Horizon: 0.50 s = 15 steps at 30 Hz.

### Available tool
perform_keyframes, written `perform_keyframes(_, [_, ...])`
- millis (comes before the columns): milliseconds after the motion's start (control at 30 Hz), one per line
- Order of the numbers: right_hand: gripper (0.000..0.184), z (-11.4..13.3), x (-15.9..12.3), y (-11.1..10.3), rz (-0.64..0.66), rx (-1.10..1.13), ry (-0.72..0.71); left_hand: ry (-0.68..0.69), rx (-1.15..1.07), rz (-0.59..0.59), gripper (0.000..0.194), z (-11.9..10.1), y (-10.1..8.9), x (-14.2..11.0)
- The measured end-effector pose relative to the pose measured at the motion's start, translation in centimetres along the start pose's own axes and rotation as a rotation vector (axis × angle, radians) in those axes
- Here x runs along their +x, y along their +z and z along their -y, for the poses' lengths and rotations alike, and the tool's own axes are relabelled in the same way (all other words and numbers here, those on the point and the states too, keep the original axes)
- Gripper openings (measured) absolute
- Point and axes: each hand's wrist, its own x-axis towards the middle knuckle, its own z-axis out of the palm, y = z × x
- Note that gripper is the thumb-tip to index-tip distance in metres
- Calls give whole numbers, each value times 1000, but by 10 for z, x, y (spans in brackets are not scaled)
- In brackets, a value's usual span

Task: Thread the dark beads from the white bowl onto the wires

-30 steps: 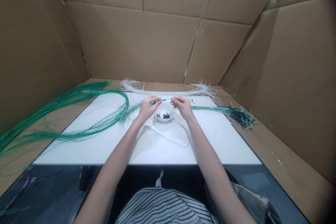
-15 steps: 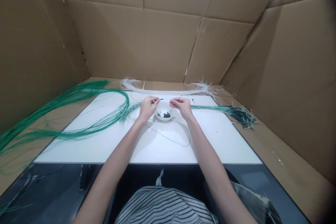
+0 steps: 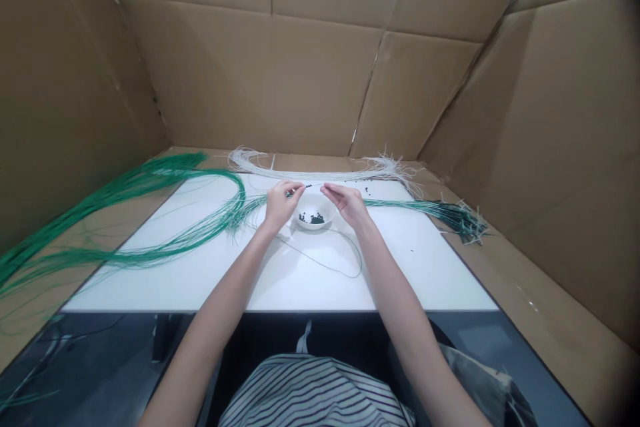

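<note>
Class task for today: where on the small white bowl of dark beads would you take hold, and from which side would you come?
Pinch the near rim of the white bowl, coming from the person's side, with the fingers outside and the thumb inside. The left hand and right hand are over the far side, leaving the near rim free. The dark beads lie low in the bowl, and the shallow round wall offers an easy edge.

Makeshift craft booth, cardboard walls (image 3: 250,73), white tabletop (image 3: 415,267)

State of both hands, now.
Left hand: closed, pinching a thin strand strung with dark beads.
Right hand: fingers together at that strand; cannot tell whether it holds it.
</note>
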Motion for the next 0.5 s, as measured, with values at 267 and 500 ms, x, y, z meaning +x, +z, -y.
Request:
perform_keyframes(267, [20,4,-5,4,43,-77,9,22,-26,23,16,-2,0,-1])
perform_keyframes(500, [21,5,-5,4,89,-103,-11,39,-39,31,17,-1,0,-1])
